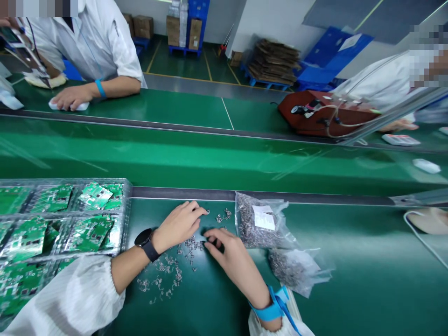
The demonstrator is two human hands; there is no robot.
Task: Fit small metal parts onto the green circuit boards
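Note:
My left hand (182, 220), with a black watch on its wrist, reaches over the green bench with fingers closed, a small metal clip (207, 212) at its fingertips. Close by on the right, my right hand (229, 252) has curled fingers, thumb and forefinger tips apart beside the loose pieces. Many small metal clips (168, 268) lie scattered below and between my hands. A smaller cluster of clips (224, 215) lies just beyond my fingertips. Right of my right hand is a clear bag (247, 219) full of metal pieces, with a white label.
A second bag of pieces (289, 266) lies nearer me. Clear compartment trays (128, 205) with green circuit boards (89, 233) stand at left. Across a raised green divider (196, 158), a co-worker's hand (72, 97) rests on a white object; another person is at far right by a brown machine (308, 112).

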